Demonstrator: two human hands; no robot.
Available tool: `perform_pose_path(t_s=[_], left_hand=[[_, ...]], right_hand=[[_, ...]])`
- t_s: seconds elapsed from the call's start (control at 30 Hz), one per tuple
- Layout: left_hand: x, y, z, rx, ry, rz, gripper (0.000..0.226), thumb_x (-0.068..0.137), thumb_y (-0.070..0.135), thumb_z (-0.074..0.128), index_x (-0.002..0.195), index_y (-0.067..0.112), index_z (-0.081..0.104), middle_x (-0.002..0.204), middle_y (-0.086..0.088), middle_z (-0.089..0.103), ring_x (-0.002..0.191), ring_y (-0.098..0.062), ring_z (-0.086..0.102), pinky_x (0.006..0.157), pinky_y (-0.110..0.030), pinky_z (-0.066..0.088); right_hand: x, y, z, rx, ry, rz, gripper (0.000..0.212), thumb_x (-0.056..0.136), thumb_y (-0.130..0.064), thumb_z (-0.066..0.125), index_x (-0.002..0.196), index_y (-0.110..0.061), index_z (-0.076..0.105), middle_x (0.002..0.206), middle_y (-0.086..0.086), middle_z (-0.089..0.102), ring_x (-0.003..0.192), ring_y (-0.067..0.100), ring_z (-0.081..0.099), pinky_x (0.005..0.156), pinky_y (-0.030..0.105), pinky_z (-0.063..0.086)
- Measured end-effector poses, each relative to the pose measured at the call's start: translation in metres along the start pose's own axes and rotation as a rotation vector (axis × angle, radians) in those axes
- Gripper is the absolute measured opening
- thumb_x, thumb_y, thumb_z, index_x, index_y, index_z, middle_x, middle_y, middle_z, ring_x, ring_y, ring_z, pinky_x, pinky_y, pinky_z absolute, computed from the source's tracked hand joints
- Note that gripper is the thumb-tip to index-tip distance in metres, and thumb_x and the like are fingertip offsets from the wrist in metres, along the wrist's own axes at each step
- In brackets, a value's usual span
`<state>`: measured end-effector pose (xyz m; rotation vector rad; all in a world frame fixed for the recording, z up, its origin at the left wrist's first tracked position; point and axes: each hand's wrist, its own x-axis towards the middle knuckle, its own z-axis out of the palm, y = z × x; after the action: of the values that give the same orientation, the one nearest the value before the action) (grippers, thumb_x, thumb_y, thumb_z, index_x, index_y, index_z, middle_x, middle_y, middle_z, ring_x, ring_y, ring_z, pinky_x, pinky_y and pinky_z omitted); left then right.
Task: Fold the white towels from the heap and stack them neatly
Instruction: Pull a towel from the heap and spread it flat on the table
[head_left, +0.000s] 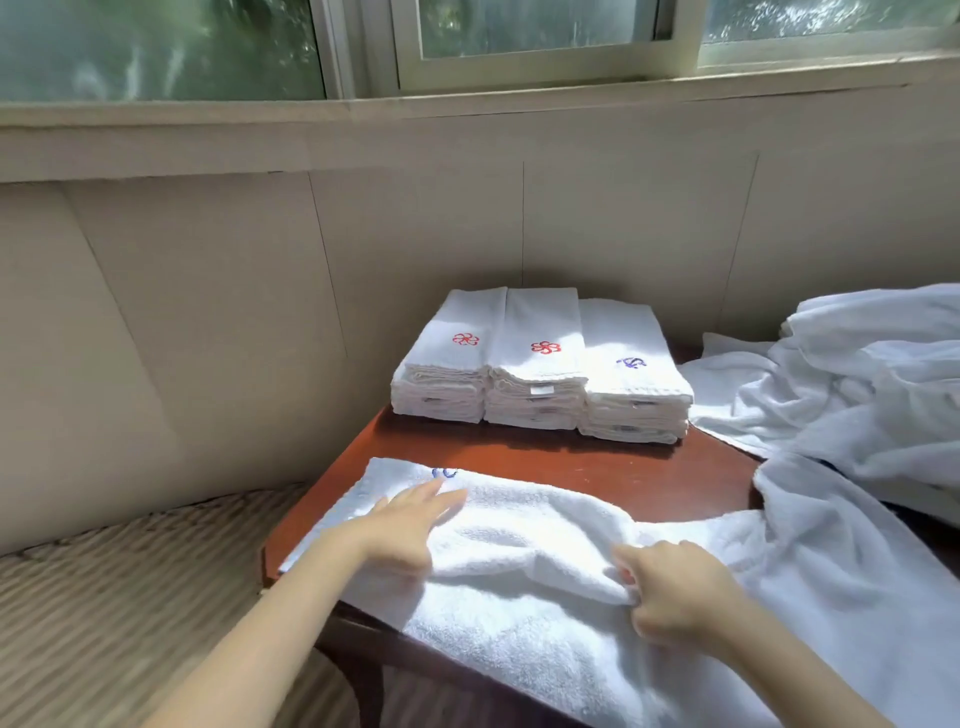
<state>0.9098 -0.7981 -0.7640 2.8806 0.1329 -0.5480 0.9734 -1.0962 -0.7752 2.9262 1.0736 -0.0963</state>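
Woven matting (104, 597) is seen at far left. The left hand (410, 525) is laid flat, fingers straight, on the towel (519, 551), which is spread across the near edge of the table (597, 467). Three stacks (540, 374) are set side by side at the far edge. A fold of the towel is pinched by the right hand (675, 592). The heap (857, 389) is piled at far right.
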Motion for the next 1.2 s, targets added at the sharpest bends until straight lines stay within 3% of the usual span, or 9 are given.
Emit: perform_pose_path(t_s=[0.13, 0.37, 0.47, 0.57, 0.7, 0.83, 1.03, 1.13, 1.2], left_hand=[[0.006, 0.007, 0.019, 0.0, 0.21, -0.013, 0.08, 0.068, 0.013, 0.048, 0.143, 0.026, 0.024, 0.149, 0.001, 0.029, 0.128, -0.023, 0.026, 0.095, -0.04, 0.028], [0.004, 0.009, 0.02, -0.004, 0.196, -0.019, 0.078, 0.07, 0.009, 0.044, 0.146, 0.025, 0.028, 0.153, 0.011, 0.023, 0.132, -0.02, 0.023, 0.105, -0.038, 0.027], [-0.002, 0.003, 0.012, -0.175, 0.175, 0.025, 0.038, 0.072, 0.005, 0.051, 0.104, 0.025, 0.048, 0.113, 0.007, 0.044, 0.107, -0.015, 0.037, 0.083, -0.027, 0.036], [-0.013, -0.008, -0.005, -0.266, 0.153, 0.067, 0.023, 0.069, 0.013, 0.056, 0.069, 0.022, 0.035, 0.074, 0.009, 0.033, 0.069, -0.009, 0.031, 0.059, -0.022, 0.024], [-0.019, -0.022, -0.045, -0.502, 0.444, 0.076, 0.039, 0.074, 0.012, 0.067, 0.055, 0.019, 0.034, 0.055, 0.01, 0.033, 0.055, -0.008, 0.03, 0.05, -0.022, 0.021], [0.004, -0.031, -0.101, -0.376, 0.842, 0.036, 0.042, 0.078, 0.003, 0.066, 0.055, 0.016, 0.034, 0.061, 0.003, 0.039, 0.058, -0.016, 0.035, 0.051, -0.024, 0.023], [0.062, -0.024, -0.129, 0.047, 0.909, -0.239, 0.019, 0.079, 0.002, 0.045, 0.073, 0.019, 0.046, 0.087, -0.002, 0.055, 0.074, -0.026, 0.046, 0.059, -0.03, 0.03], [0.085, -0.021, -0.095, 0.284, 0.843, -0.324, 0.029, 0.081, -0.006, 0.043, 0.094, 0.018, 0.054, 0.101, -0.006, 0.057, 0.088, -0.025, 0.051, 0.07, -0.03, 0.034], [0.085, -0.031, -0.058, 0.307, 0.814, -0.36, 0.03, 0.081, -0.005, 0.041, 0.097, 0.018, 0.052, 0.103, -0.004, 0.057, 0.094, -0.024, 0.051, 0.072, -0.03, 0.033]], right_hand=[[-0.005, 0.005, 0.011, 0.007, 0.076, -0.02, 0.01, 0.079, -0.024, 0.039, 0.088, -0.025, 0.036, 0.099, -0.001, 0.066, 0.094, 0.025, 0.058, 0.07, 0.032, 0.027], [-0.013, 0.008, 0.015, 0.045, 0.171, -0.047, 0.014, 0.078, -0.022, 0.038, 0.091, -0.028, 0.037, 0.1, -0.005, 0.065, 0.095, 0.022, 0.057, 0.072, 0.032, 0.028], [-0.015, 0.011, 0.013, 0.064, 0.172, -0.03, 0.017, 0.078, -0.021, 0.039, 0.093, -0.029, 0.041, 0.101, -0.008, 0.064, 0.096, 0.02, 0.057, 0.073, 0.03, 0.031], [-0.016, 0.02, 0.006, 0.072, 0.143, -0.006, 0.013, 0.075, -0.018, 0.043, 0.084, -0.028, 0.042, 0.091, -0.004, 0.062, 0.089, 0.023, 0.054, 0.064, 0.032, 0.027], [-0.01, 0.056, -0.024, 0.179, -0.065, 0.062, 0.02, 0.069, -0.017, 0.056, 0.062, -0.02, 0.038, 0.065, -0.007, 0.047, 0.066, 0.012, 0.045, 0.053, 0.025, 0.029], [0.009, 0.105, -0.064, 0.414, -0.272, 0.197, 0.021, 0.069, -0.009, 0.068, 0.061, -0.018, 0.05, 0.064, -0.003, 0.055, 0.057, 0.012, 0.052, 0.049, 0.024, 0.041], [0.059, 0.133, -0.071, 0.14, 0.628, 0.597, 0.006, 0.086, -0.005, 0.05, 0.086, -0.001, 0.055, 0.08, 0.02, 0.06, 0.078, 0.038, 0.059, 0.062, 0.036, 0.041], [0.06, 0.11, -0.039, -0.078, 0.976, 0.372, 0.014, 0.06, 0.013, 0.047, 0.064, 0.0, 0.052, 0.049, 0.017, 0.048, 0.042, 0.033, 0.052, 0.048, 0.033, 0.04], [0.049, 0.099, -0.004, -0.09, 0.973, 0.252, 0.016, 0.052, 0.008, 0.046, 0.058, -0.006, 0.048, 0.048, 0.011, 0.045, 0.04, 0.031, 0.049, 0.049, 0.034, 0.041]])
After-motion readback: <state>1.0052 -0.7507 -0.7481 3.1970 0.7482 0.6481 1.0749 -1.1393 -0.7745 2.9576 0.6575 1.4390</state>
